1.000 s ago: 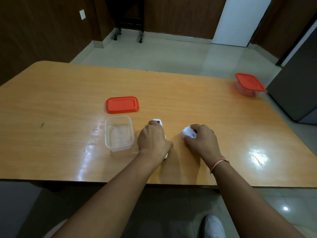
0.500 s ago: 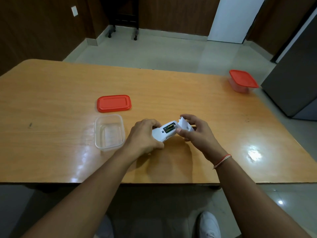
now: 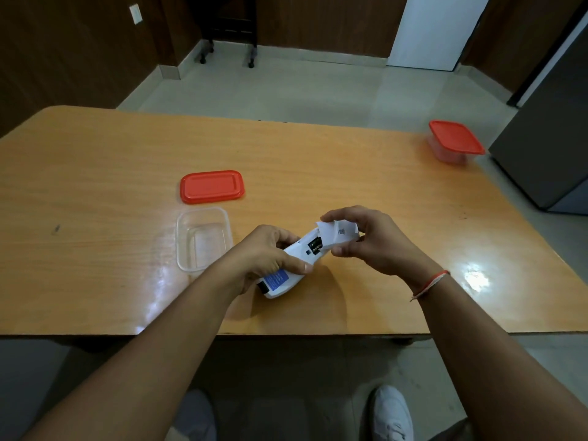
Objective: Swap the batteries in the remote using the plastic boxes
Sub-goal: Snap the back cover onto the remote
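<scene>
Remote opened above the table
Left hand [image 3: 265, 261] grips the remote [image 3: 288, 270]; right hand [image 3: 370, 241] pinches its battery cover [image 3: 337, 235], batteries half-hidden at 12 o'clock.

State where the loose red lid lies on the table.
In the head view the loose red lid lies flat on the table, left of centre, just beyond the open clear box.

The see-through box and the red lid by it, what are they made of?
The box looks like clear, glossy plastic: the table's wood grain shows through its walls and light glints on it. The lid looks like red plastic with a smooth, slightly shiny finish and a moulded raised rim.
</scene>
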